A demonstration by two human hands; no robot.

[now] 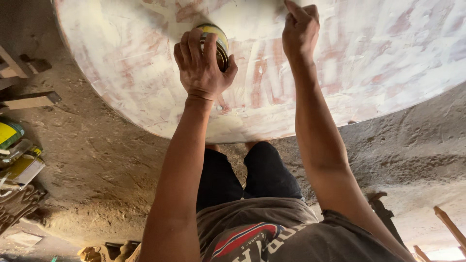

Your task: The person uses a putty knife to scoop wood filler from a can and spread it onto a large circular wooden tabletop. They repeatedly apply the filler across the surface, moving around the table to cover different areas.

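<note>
A large round wooden tabletop (pixel 378 63), smeared with whitish and pink filler, fills the upper part of the head view. My left hand (pixel 201 65) is closed over a small round yellow tin (pixel 218 41) that rests on the tabletop near its front edge. My right hand (pixel 300 30) presses its fingers flat against the surface farther up, to the right of the tin. Whether anything lies under those fingers is hidden.
Below the tabletop is a dusty earth floor (pixel 97 165). Wooden pieces (pixel 29 99) lie at the left, with yellow cans and packages (pixel 17 155) beneath them. More wood sticks (pixel 449 225) show at the lower right.
</note>
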